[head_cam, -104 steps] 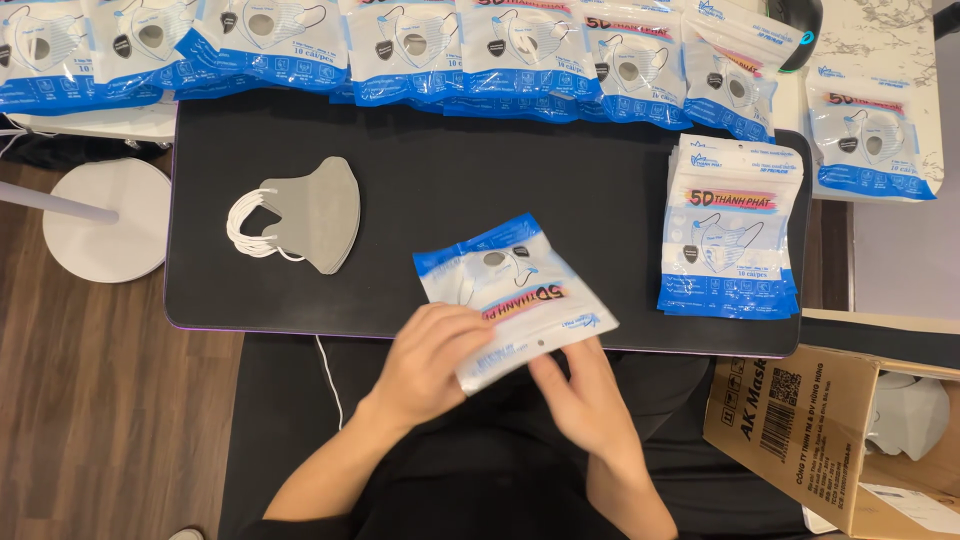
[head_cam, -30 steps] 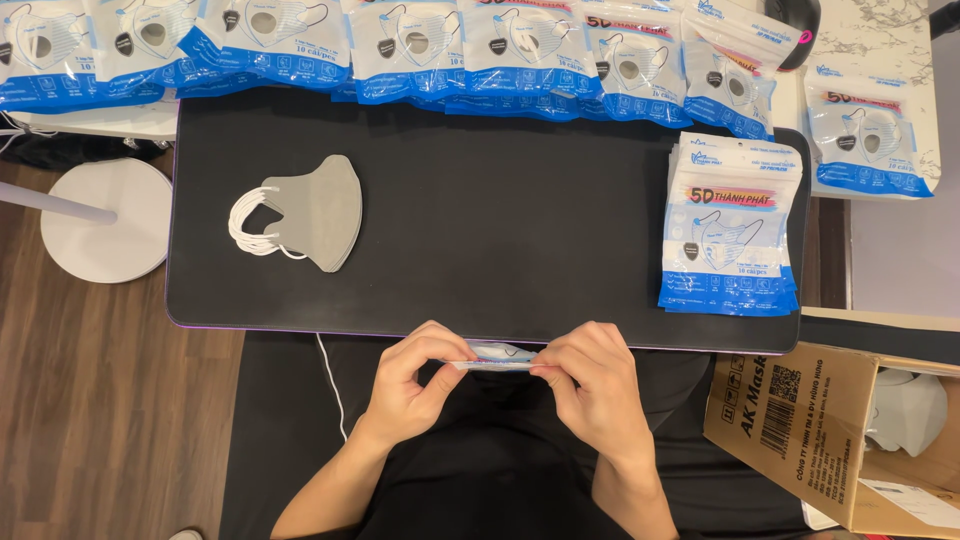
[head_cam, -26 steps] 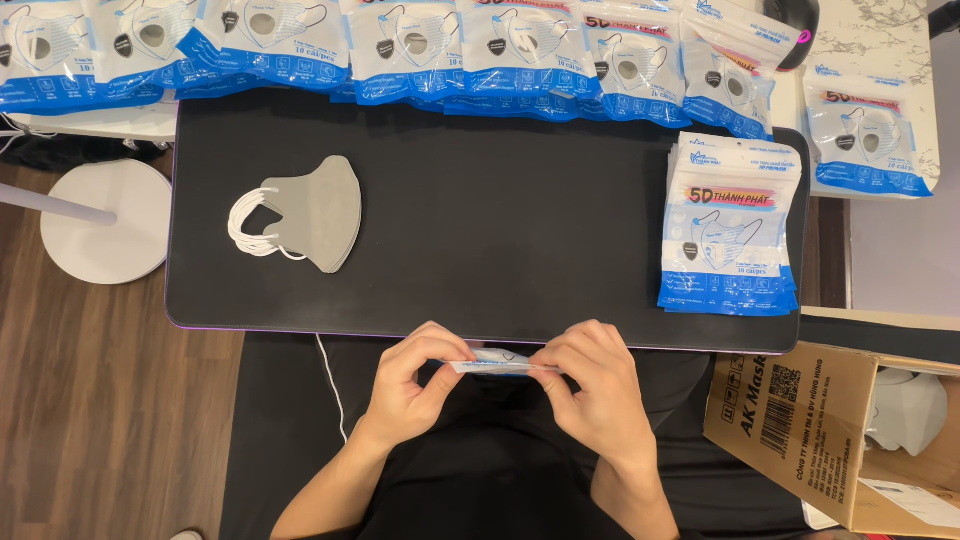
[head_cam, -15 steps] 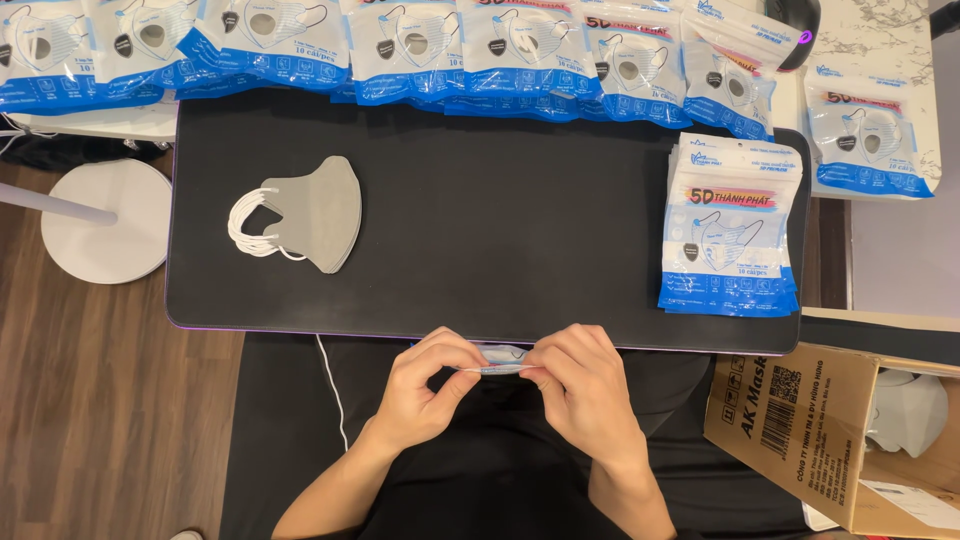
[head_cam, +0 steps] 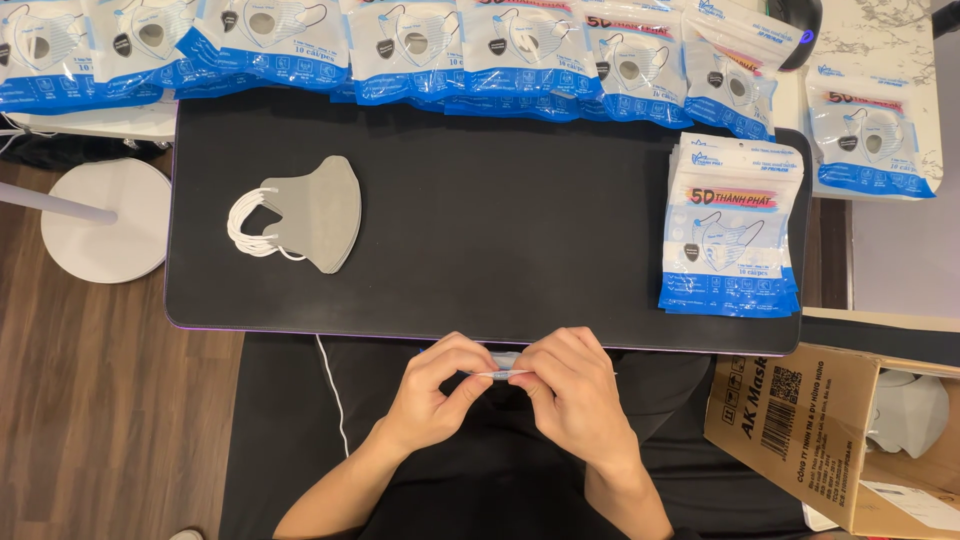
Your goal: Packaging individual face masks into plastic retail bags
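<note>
A: In the head view I am seeing the left hand (head_cam: 432,388) and the right hand (head_cam: 578,392) both pinching the thin white-and-blue plastic mask pouch (head_cam: 503,366), held edge-on just below the black rectangular desk mat (head_cam: 500,230).

B: How is the grip looking?

A: Fingertips are closing on the pouch's top edge from both sides; I would be keeping them close together and the edge level.

B: Anything unclear?

A: The pouch is mostly hiding behind the fingers. The grey folded face masks (head_cam: 310,213) and the stack of blue-and-white pouches (head_cam: 733,225) are lying untouched.
</note>
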